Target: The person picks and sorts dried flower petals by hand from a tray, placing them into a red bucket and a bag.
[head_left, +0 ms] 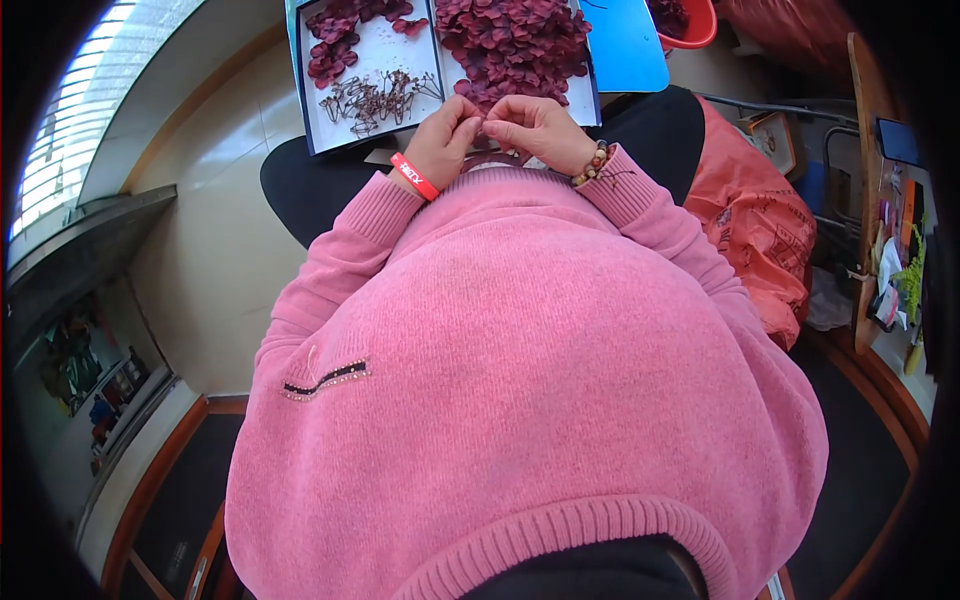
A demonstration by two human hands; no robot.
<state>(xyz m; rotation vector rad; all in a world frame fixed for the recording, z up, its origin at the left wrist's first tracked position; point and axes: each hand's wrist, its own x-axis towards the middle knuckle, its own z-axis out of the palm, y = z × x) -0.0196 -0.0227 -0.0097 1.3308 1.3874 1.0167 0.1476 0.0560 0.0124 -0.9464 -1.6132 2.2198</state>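
Note:
At the front edge of a two-part tray [312, 108], my left hand [443, 143] and my right hand [537, 132] face each other, fingertips nearly touching. Both are closed in a pinch on something too small to make out, with a bit of dark red showing between them. Just beyond them, a heap of dark red petals [510, 45] fills the right part of the tray. The left part holds brown thin stems [375, 100] near my left hand and a few more petals [335, 45] farther back.
A blue board [628, 45] lies right of the tray, with a red bowl [690, 25] beyond it. A large red bag [755, 220] stands beside my right leg. At the far right is a wooden-edged shelf [866, 190] with small items.

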